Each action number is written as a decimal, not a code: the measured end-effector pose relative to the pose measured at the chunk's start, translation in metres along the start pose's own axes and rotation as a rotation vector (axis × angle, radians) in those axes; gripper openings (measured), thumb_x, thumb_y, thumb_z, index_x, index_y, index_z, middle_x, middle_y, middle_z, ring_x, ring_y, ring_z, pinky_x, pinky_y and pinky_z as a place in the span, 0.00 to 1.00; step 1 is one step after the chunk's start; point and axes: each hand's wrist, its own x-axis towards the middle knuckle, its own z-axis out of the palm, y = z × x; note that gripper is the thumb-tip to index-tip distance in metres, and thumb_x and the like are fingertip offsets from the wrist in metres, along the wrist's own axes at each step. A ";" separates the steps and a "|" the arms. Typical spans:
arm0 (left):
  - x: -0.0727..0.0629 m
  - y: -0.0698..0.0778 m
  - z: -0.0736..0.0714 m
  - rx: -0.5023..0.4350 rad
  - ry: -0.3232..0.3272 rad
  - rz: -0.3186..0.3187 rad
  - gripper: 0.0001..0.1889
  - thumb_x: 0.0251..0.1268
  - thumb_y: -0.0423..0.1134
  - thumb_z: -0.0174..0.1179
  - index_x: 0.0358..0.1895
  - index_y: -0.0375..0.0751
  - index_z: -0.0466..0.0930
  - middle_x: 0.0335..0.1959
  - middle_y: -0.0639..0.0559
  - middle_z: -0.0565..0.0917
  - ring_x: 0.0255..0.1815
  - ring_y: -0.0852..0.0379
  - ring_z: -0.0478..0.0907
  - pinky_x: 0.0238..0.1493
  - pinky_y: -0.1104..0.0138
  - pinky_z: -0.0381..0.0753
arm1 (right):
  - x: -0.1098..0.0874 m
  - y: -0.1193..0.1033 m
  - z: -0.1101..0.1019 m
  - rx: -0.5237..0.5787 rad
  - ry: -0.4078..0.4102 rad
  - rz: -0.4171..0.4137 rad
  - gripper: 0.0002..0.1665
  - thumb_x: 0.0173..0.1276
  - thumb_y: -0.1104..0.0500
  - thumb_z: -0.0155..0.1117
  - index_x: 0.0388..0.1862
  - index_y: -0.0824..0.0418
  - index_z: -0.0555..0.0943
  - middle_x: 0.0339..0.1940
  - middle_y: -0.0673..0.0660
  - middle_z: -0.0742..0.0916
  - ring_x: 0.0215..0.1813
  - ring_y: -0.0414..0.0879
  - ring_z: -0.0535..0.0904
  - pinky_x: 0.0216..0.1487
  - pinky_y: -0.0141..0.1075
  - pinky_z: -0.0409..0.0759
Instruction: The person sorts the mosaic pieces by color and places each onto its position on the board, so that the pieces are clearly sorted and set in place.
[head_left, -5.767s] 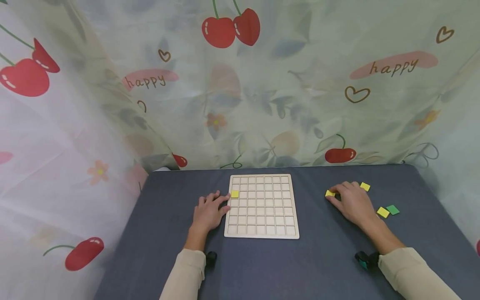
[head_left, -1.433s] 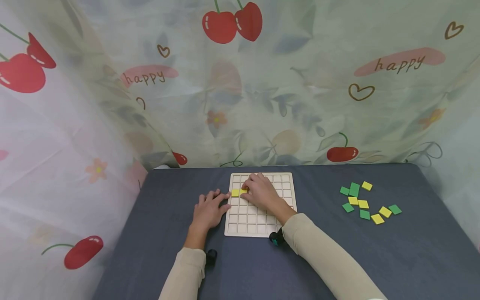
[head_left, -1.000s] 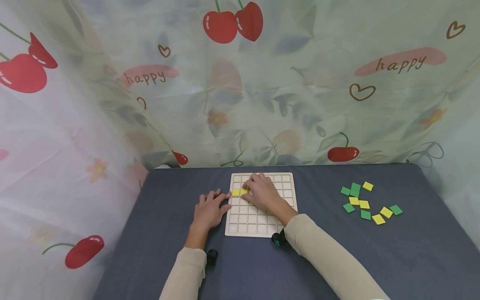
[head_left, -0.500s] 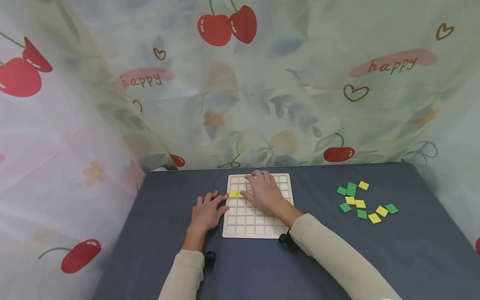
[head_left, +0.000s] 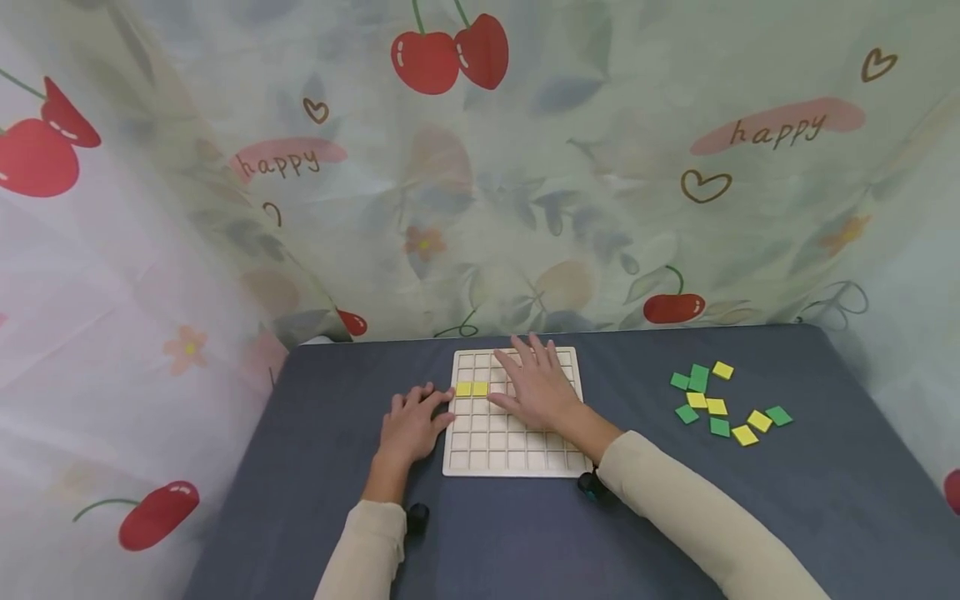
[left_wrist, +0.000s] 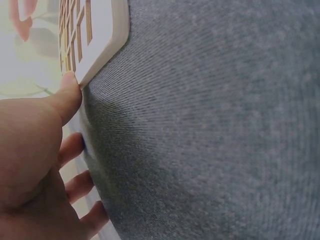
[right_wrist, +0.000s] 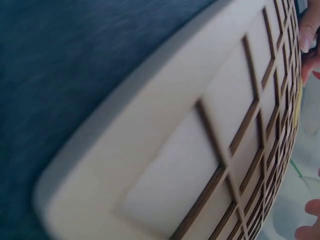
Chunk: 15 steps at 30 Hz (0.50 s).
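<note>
A pale wooden grid board (head_left: 498,460) lies on the dark table. Two yellow square tiles (head_left: 480,389) sit side by side in its third row, at the left end. My left hand (head_left: 409,427) rests at the board's left edge; in the left wrist view its thumb (left_wrist: 69,95) touches the rim and the other fingers are spread on the cloth. Over the board's right half hovers my right hand (head_left: 542,387), fingers spread and holding nothing. In the right wrist view the board's corner (right_wrist: 75,200) fills much of the frame, with only fingertips (right_wrist: 311,220) of that hand at the right edge.
Several loose yellow tiles (head_left: 745,435) and green tiles (head_left: 720,427) are scattered on the right side of the dark cloth (head_left: 510,542). A printed curtain (head_left: 495,208) hangs behind and beside the table.
My right hand brought a yellow tile from the right pile to the board, beside the first one. It has since let go, spread its fingers and shifted right. The left hand stays put.
</note>
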 end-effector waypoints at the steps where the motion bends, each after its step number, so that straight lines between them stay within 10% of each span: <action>1: 0.000 0.000 0.000 0.000 -0.001 -0.001 0.27 0.74 0.58 0.57 0.73 0.64 0.72 0.79 0.47 0.65 0.73 0.37 0.62 0.68 0.37 0.67 | -0.002 0.001 0.000 -0.003 -0.004 -0.005 0.46 0.75 0.27 0.48 0.83 0.47 0.58 0.85 0.62 0.57 0.85 0.67 0.46 0.81 0.66 0.44; 15: -0.001 0.001 0.000 0.032 0.048 0.032 0.27 0.73 0.57 0.59 0.73 0.65 0.72 0.78 0.47 0.68 0.73 0.37 0.64 0.66 0.36 0.69 | -0.026 0.017 -0.010 -0.088 -0.016 -0.023 0.50 0.73 0.25 0.49 0.84 0.49 0.57 0.86 0.63 0.55 0.85 0.68 0.46 0.79 0.69 0.47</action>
